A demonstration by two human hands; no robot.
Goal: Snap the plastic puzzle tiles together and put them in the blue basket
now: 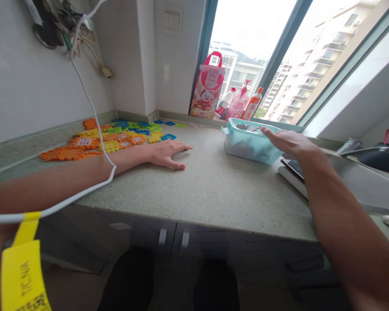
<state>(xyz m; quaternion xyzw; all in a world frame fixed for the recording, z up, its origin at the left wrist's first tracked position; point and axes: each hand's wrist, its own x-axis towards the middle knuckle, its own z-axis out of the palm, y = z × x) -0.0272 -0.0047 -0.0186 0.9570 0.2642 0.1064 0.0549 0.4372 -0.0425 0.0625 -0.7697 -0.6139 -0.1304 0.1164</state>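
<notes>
My left hand (168, 153) rests flat on the speckled countertop (207, 185), palm down with the fingers spread and nothing in it. Beside it and my forearm lies a pile of flat, notched plastic pieces (112, 146) in orange, yellow, green and blue. My right hand (283, 139) is at the right end of a light blue plastic box (246, 144), with its thumb over the rim. The rest of its fingers are hidden or unclear, so a grip on the box cannot be made out. Dark small items show through the box wall.
A pink bag (207, 93) and several bottles (238, 103) stand by the window. At right is a metal sink (369, 177) with a faucet. A white cable (84, 86) with a yellow tag (22, 272) crosses my left forearm. Dark cabinet doors sit below the counter.
</notes>
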